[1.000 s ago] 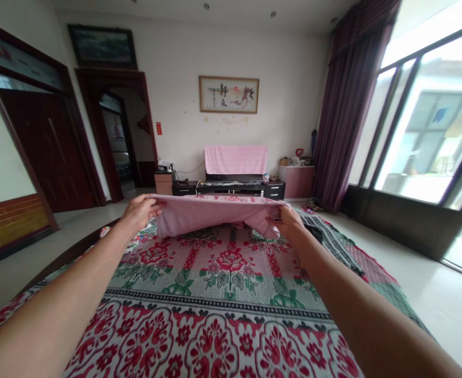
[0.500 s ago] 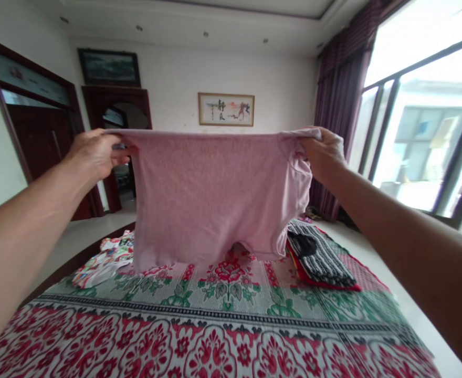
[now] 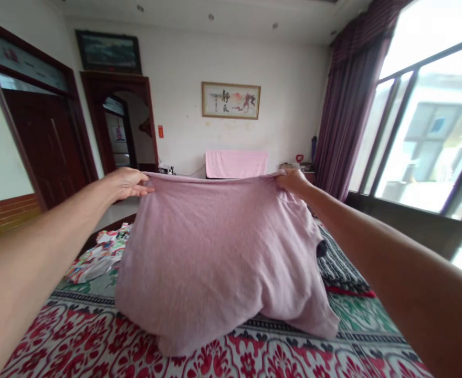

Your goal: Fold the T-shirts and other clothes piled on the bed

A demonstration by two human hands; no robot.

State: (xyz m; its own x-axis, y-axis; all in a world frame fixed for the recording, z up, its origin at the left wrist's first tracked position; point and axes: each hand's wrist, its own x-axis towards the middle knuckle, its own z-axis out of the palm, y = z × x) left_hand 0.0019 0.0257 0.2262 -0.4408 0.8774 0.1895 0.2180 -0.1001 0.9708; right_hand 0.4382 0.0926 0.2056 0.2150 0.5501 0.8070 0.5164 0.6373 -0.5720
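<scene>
A pink shirt [image 3: 219,252] billows out in front of me, its lower part resting on the red and green floral bedspread [image 3: 97,341]. My left hand [image 3: 126,182] pinches the shirt's top left corner. My right hand [image 3: 294,181] grips the top right corner. Both arms are stretched forward over the bed, holding the top edge level at about chest height.
A folded black and white striped garment [image 3: 339,270] lies on the bed to the right, on something red. A crumpled floral cloth [image 3: 97,257] lies at the left. Dark wooden doors [image 3: 50,142] stand left, a large window [image 3: 431,142] and purple curtain [image 3: 345,105] right.
The shirt was lifted off the bed and held up high, then swung down and toward me; its lower part now lies on the bedspread.
</scene>
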